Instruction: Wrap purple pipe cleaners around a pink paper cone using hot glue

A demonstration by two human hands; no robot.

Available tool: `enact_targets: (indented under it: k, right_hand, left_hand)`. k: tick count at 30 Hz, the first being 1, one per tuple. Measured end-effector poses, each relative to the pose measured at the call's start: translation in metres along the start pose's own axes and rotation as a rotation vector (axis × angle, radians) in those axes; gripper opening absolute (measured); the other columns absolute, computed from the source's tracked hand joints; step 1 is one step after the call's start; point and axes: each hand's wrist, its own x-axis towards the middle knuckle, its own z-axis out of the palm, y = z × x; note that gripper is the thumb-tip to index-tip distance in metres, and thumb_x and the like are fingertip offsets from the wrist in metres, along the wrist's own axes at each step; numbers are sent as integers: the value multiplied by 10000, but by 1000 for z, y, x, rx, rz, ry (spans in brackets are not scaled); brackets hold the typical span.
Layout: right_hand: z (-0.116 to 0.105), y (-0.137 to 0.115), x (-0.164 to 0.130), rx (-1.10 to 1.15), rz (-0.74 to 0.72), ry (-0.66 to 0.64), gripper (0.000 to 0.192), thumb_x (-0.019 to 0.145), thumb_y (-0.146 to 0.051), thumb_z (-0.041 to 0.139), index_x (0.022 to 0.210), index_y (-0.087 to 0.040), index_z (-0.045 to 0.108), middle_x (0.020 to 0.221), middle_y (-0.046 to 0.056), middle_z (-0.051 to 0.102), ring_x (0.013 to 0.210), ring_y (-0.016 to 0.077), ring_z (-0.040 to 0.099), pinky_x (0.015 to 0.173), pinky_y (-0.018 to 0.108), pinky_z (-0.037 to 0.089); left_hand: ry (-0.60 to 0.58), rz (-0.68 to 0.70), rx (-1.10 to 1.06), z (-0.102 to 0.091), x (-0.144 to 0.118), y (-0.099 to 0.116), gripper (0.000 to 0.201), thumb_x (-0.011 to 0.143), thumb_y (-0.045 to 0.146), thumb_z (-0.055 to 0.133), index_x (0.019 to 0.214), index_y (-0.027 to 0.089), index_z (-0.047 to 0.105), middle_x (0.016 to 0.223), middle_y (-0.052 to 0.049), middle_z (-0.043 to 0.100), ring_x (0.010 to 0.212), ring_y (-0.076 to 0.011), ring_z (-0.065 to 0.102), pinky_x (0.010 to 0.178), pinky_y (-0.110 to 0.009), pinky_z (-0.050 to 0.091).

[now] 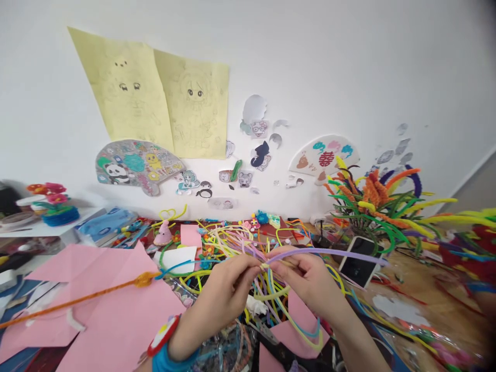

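My left hand (227, 287) and my right hand (310, 274) meet over the middle of the table, fingers pinched close together. Between them is a bundle of pastel pipe cleaners (232, 233), fanning out away from me, with yellow, blue and purple ends looping down below. A purple pipe cleaner (329, 251) runs out to the right over my right hand. The fingertips cover the spot where the strands come together. Below the hands lies a dark-handled tool (271, 341), partly hidden by pink paper and strands.
Pink paper sheets (116, 320) cover the left side, crossed by a long orange stem (89, 293). At right are a phone (360, 262) and a bunch of pipe-cleaner flowers (372, 196). A white wall (349, 62) with drawings and stickers rises behind.
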Motion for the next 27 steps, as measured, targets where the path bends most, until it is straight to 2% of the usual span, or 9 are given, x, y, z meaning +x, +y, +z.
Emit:
enact_targets:
  k: [3, 7, 10, 14, 17, 19, 22, 25, 27]
  right_hand:
    - [-3, -3, -2, -36, -62, 5, 196, 876, -362, 672, 810, -193, 746, 892, 64, 761, 762, 183, 696, 683, 259, 549]
    - [-1, -2, -4, -112, -85, 17, 248, 913, -391, 630, 804, -193, 733, 712, 24, 674, 641, 163, 618, 598, 250, 496]
    - [2, 3, -4, -146, -15, 62, 323, 922, -456, 603, 764, -189, 692, 577, -22, 508, 550, 144, 464, 515, 256, 380]
    - [8, 8, -3, -119, 79, 42, 403, 925, -516, 576, 689, -191, 606, 590, -47, 363, 568, 128, 333, 534, 276, 285]
    - [11, 7, -3, -18, 108, -11, 387, 921, -523, 592, 744, -182, 635, 625, -43, 392, 596, 129, 331, 559, 278, 290]
    - [12, 3, -3, 72, 102, -26, 339, 895, -506, 643, 812, -179, 681, 643, -31, 464, 614, 134, 381, 577, 270, 328]
    - [11, -4, -3, 170, 72, -62, 281, 859, -459, 713, 819, -181, 700, 635, -31, 506, 597, 123, 409, 568, 250, 341]
    - [10, -8, -4, 173, 38, -96, 285, 842, -438, 745, 758, -173, 680, 557, -70, 400, 523, 94, 293, 494, 239, 233]
    - [10, -8, -5, 156, 31, -93, 310, 844, -443, 741, 721, -171, 655, 536, -87, 334, 511, 87, 238, 478, 242, 183]
  left_hand:
    - [-134, -249, -479, 1, 3, 0, 303, 1010, 410, 503, 813, 190, 570, 554, 70, 457, 438, -86, 385, 452, -215, 327]
    - [-290, -420, -928, 8, 6, -4, 365, 974, 528, 522, 795, 211, 501, 545, 117, 363, 334, -43, 244, 376, -202, 275]
    - [-139, -327, -587, 12, 5, -4, 278, 986, 438, 508, 847, 202, 554, 593, 74, 464, 405, -79, 382, 433, -217, 334]
    - [135, 26, 165, 14, -2, -3, 127, 960, 255, 550, 945, 191, 659, 752, -41, 660, 616, -161, 562, 559, -265, 383]
    - [164, 82, 264, 14, -6, 0, 188, 979, 206, 493, 914, 188, 668, 771, -61, 684, 639, -173, 582, 571, -273, 373]
    - [133, -41, 69, 13, -6, 5, 215, 990, 235, 480, 845, 187, 632, 727, -38, 651, 614, -154, 566, 572, -260, 385]
    - [-60, -363, -533, 10, -2, 13, 316, 988, 391, 493, 737, 204, 532, 525, 72, 429, 414, -95, 407, 447, -221, 326]
    - [-340, -571, -1108, 7, 2, 14, 347, 892, 454, 600, 672, 223, 463, 461, 142, 221, 309, -54, 188, 342, -201, 218]
    - [-452, -616, -1240, 7, 4, 10, 367, 847, 454, 645, 645, 228, 437, 452, 153, 188, 308, -44, 127, 327, -198, 184]
